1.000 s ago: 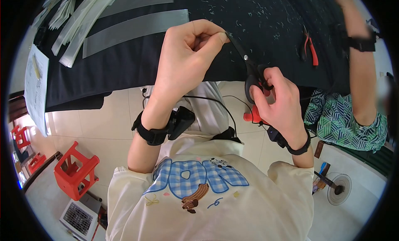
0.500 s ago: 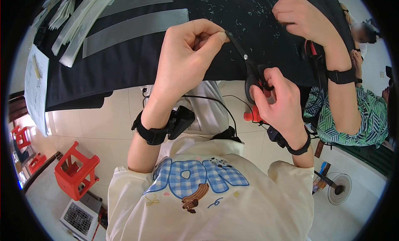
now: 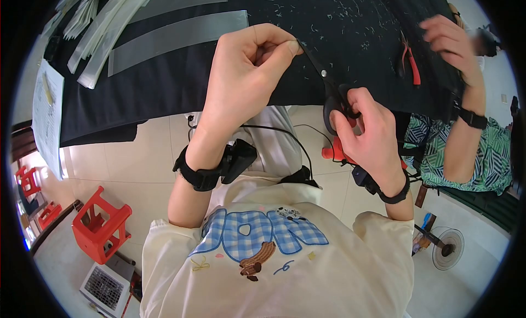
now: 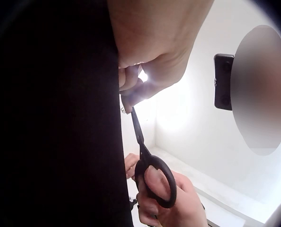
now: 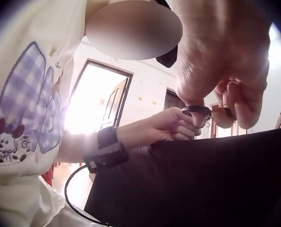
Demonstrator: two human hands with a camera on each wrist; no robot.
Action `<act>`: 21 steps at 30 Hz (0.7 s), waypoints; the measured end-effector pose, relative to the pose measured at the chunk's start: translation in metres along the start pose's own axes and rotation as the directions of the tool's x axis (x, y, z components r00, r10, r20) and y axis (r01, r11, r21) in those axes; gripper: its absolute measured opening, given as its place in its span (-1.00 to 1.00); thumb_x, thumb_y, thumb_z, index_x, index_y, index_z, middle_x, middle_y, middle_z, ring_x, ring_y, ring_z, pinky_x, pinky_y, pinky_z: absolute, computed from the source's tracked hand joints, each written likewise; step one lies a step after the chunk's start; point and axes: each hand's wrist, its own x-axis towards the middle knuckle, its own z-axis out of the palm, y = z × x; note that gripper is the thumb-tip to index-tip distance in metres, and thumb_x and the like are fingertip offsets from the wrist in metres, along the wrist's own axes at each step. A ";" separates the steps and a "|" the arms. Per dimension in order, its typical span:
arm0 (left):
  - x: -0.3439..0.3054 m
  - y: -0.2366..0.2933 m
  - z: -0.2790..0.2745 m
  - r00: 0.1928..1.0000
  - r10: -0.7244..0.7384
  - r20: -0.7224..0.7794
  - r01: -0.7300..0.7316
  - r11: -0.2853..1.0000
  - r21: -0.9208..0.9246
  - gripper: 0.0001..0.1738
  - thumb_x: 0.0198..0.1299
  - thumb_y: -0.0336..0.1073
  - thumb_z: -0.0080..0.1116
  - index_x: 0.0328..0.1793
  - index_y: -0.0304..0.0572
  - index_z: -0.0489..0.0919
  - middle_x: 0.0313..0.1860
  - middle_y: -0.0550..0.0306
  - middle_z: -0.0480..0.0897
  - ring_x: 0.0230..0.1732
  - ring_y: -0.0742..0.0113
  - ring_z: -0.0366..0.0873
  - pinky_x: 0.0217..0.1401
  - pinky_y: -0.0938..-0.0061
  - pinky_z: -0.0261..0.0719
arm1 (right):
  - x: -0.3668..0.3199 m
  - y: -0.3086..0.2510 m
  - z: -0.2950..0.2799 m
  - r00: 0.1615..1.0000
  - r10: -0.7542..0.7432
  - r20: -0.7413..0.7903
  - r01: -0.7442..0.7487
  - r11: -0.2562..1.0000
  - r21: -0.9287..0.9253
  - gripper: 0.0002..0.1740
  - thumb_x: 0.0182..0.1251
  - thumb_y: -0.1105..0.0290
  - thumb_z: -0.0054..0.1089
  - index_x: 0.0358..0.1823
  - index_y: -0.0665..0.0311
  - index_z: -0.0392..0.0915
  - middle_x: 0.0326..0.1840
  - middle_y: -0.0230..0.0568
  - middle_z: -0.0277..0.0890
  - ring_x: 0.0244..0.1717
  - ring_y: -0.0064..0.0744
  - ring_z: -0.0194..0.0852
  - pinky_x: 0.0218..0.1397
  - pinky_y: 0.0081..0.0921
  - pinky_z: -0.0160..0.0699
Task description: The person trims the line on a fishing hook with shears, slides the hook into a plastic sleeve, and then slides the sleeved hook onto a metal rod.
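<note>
In the head view my left hand (image 3: 238, 79) pinches thumb against index finger over the black cloth, right at the tips of black scissors (image 3: 330, 92). From those fingertips a tiny thin piece (image 4: 124, 110) sticks out in the left wrist view; I cannot tell what it is. My right hand (image 3: 372, 134) grips the scissors, with the thumb through one handle loop. The blades (image 4: 137, 130) point at the left fingertips and look nearly closed. Left of my left hand, a clear plastic strip (image 3: 181, 39) lies flat on the cloth.
More clear strips (image 3: 107, 41) lie stacked at the far left, near a paper sheet (image 3: 46, 121) with a pen. Small clippings dot the black cloth (image 3: 378, 88). Red-handled pliers (image 3: 414, 70) lie at right, near another person's hand (image 3: 452, 44). A red stool (image 3: 101, 225) stands below left.
My hands and the scissors hold nearly still. The other person's hand came in over the table by the pliers, then drew back to the right, and the pliers show again.
</note>
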 end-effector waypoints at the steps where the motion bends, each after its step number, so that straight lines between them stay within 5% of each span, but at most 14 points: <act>1: 0.000 0.000 0.000 1.000 -0.009 0.003 0.009 1.000 -0.002 -0.85 0.13 -0.41 0.11 -0.30 -0.40 0.58 -0.41 0.19 0.61 -0.36 0.62 0.47 -0.24 0.76 0.37 | 0.000 0.000 0.000 1.000 0.010 -0.005 -0.010 1.000 0.011 -0.74 0.02 0.43 0.25 -0.40 0.34 0.32 -0.67 -0.21 0.36 -0.68 -0.39 0.39 -0.63 -0.54 0.34; 5: 0.001 -0.001 0.000 1.000 -0.021 0.010 0.021 1.000 0.017 -0.85 0.13 -0.41 0.11 -0.30 -0.40 0.58 -0.40 0.19 0.62 -0.36 0.62 0.47 -0.24 0.76 0.37 | 0.000 0.002 0.003 1.000 -0.001 -0.023 0.002 0.999 0.041 -0.76 0.03 0.45 0.25 -0.40 0.34 0.32 -0.67 -0.21 0.36 -0.68 -0.41 0.40 -0.63 -0.58 0.34; 7: 0.002 -0.006 0.004 0.994 0.099 -0.051 -0.101 0.994 -0.050 -0.86 0.07 -0.43 0.07 -0.38 -0.39 0.58 -0.74 0.41 0.32 -0.65 0.73 0.11 -0.63 0.71 0.02 | 0.000 0.001 0.001 1.000 0.007 -0.008 -0.006 0.999 0.039 -0.75 0.03 0.45 0.25 -0.40 0.35 0.32 -0.67 -0.21 0.36 -0.68 -0.41 0.40 -0.63 -0.58 0.34; 21: 0.002 -0.005 0.005 0.997 0.064 -0.048 -0.067 0.995 -0.069 -0.86 0.07 -0.42 0.08 -0.39 -0.39 0.58 -0.75 0.42 0.31 -0.67 0.74 0.11 -0.65 0.70 0.01 | -0.001 0.002 0.000 0.994 0.109 0.017 -0.110 0.990 0.084 -0.71 -0.02 0.39 0.27 -0.37 0.34 0.33 -0.65 -0.25 0.35 -0.65 -0.46 0.35 -0.57 -0.56 0.32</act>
